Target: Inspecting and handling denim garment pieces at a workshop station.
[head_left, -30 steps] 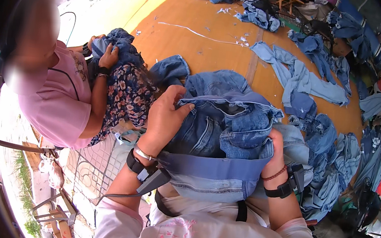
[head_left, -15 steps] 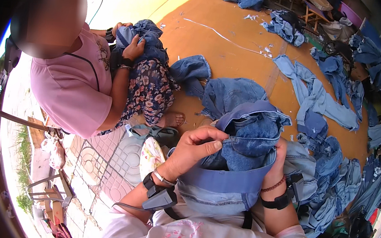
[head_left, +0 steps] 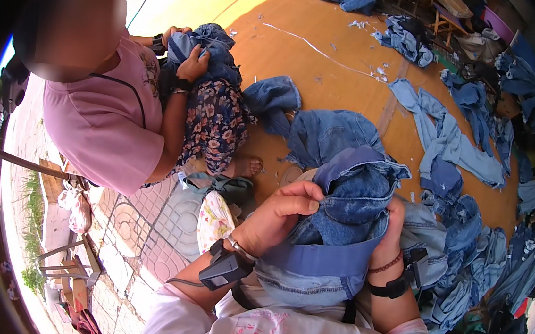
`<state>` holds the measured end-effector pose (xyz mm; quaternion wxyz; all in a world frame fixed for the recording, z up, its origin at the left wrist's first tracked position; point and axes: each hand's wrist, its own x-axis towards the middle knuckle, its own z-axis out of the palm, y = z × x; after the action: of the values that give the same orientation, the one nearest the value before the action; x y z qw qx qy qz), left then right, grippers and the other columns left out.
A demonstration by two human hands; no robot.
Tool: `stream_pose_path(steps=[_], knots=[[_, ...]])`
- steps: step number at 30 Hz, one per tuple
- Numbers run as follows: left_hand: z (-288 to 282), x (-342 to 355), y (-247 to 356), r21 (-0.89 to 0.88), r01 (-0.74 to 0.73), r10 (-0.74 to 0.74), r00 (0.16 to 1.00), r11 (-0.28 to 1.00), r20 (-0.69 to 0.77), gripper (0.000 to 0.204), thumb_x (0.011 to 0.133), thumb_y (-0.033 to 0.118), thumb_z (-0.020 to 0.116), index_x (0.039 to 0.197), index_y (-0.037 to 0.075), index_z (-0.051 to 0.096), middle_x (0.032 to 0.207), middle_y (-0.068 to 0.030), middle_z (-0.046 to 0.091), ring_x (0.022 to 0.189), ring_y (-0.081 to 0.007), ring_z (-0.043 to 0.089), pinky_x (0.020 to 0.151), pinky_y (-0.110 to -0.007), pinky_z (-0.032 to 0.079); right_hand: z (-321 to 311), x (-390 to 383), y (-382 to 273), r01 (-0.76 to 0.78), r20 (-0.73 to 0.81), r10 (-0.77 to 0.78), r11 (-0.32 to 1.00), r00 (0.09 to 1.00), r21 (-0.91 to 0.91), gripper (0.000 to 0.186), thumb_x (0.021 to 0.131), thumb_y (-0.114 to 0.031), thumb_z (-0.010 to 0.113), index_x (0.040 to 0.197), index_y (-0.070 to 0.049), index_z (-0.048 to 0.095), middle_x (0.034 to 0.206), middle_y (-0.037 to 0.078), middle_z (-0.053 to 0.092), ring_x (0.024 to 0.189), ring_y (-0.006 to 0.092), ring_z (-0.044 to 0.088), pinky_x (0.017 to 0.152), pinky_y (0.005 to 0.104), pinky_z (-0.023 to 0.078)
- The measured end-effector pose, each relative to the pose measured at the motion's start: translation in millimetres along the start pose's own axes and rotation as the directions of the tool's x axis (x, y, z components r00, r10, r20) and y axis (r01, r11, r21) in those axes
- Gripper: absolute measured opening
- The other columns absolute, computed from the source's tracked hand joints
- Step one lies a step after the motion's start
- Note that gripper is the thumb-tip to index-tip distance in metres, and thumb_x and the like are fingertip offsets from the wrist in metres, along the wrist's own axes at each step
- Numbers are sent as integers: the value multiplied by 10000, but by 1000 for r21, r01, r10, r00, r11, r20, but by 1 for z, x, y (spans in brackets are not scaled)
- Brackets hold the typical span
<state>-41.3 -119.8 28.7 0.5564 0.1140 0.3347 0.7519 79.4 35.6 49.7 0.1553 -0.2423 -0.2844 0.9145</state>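
One denim garment [head_left: 358, 198] is bunched above the person's lap, its waistband [head_left: 316, 260] gaping; the left hand [head_left: 272, 216] pinches the inner edge, while the right hand [head_left: 392, 227] holds the right side, fingers partly hidden. Good handling probably means drawing that edge taut between both hands and smoothing folds, clear of the loose jeans [head_left: 426, 224] just beside.

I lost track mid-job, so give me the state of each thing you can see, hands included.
Held denim garment: bunched, opening gaping.
Left hand: grip closed on the garment's edge.
Right hand: grip closed on the garment's right side.
Light-blue denim: stretched out on the orange floor.
Co-worker's denim: bundled, held.
Denim pile at right: heaped, crumpled.
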Motion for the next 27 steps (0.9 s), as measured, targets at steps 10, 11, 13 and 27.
stream_pose_path(steps=[10,11,13,27], knots=[[-1,2,-2,31,-8,10,998,1000,-64,156,751,84,601,905,59,606,868,36,571,841,-69,497,826,-209,350,13,-6,-3,-1,21,2,1000,1000,-30,307,867,-215,447,1005,12,601,977,100,639,869,189,613,801,309,489],[-1,2,-2,30,-7,9,998,1000,-64,156,751,84,601,905,59,606,868,36,571,841,-69,497,826,-209,350,14,-6,-3,-1,19,2,1000,1000,-30,307,867,-215,447,1005,12,601,977,100,639,869,189,613,801,309,489],[-2,2,-1,38,-3,5,999,999,-41,161,742,82,588,900,55,594,928,8,564,900,-118,480,850,-246,322,16,-6,-4,24,-15,-26,992,1000,-122,306,863,-215,449,1003,9,602,978,99,639,869,187,612,802,311,487],[-7,-2,-11,-34,-31,31,999,999,25,183,770,105,561,944,58,594,950,21,573,940,-98,483,897,-232,312,12,-11,1,48,-5,-49,991,999,-125,333,857,-218,440,1026,21,600,1001,116,641,904,214,617,835,334,488]])
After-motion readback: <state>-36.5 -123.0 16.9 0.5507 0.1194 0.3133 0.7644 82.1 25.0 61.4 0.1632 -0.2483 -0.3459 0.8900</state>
